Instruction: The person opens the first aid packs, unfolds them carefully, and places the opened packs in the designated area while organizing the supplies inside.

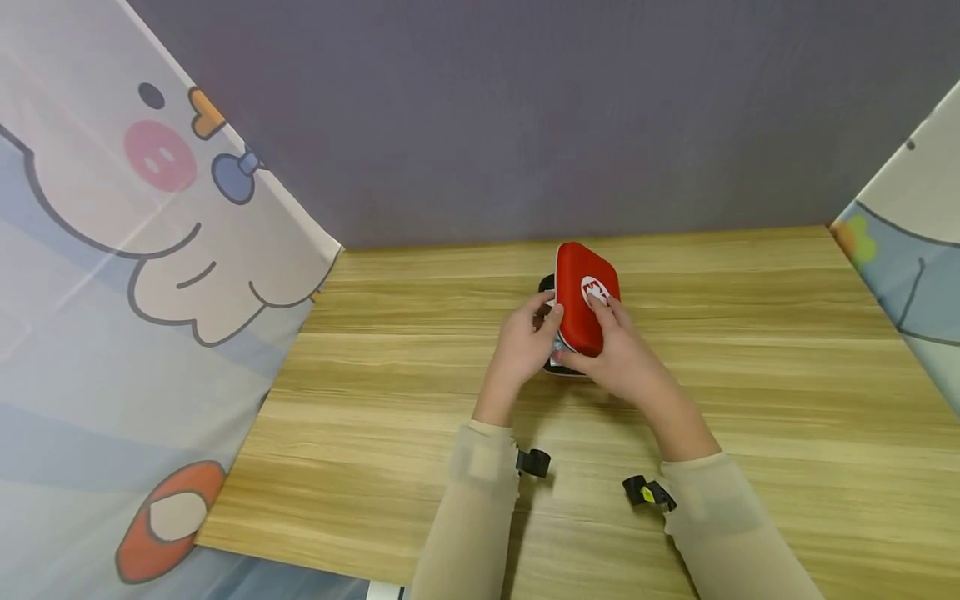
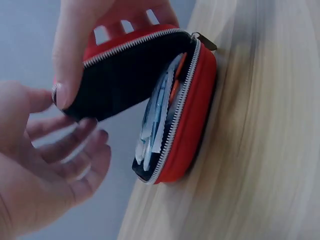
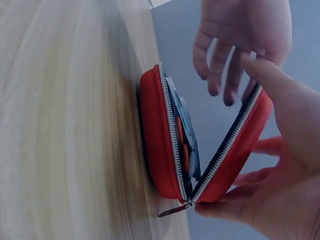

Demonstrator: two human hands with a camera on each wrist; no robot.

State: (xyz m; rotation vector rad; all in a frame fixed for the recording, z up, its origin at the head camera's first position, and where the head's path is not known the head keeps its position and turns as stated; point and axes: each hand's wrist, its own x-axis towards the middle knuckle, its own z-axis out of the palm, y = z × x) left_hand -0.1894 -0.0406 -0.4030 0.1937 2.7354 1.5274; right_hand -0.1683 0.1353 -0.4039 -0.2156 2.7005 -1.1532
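A red zip case (image 1: pixel 576 300) with a white round emblem stands half unzipped on the wooden table, its lid (image 2: pixel 107 82) tilted up from the base (image 3: pixel 157 135). My right hand (image 1: pixel 626 362) grips the lid, thumb over its rim and fingers spread on the outer shell. My left hand (image 1: pixel 521 337) is at the opposite side of the opening, its thumb at the lid's edge and its other fingers loosely extended. Flat packets (image 2: pixel 157 117) in clear and white wrapping sit in the base, beside something orange (image 3: pixel 182 145). A zipper pull (image 2: pixel 205 41) hangs at one corner.
The table (image 1: pixel 375 400) has light wood grain and meets a grey wall (image 1: pixel 525 125) behind the case. A cartoon-printed sheet (image 1: pixel 165 275) borders the left side, another printed panel (image 1: pixel 915 250) the right. Black wrist cameras (image 1: pixel 535 463) are strapped to both forearms.
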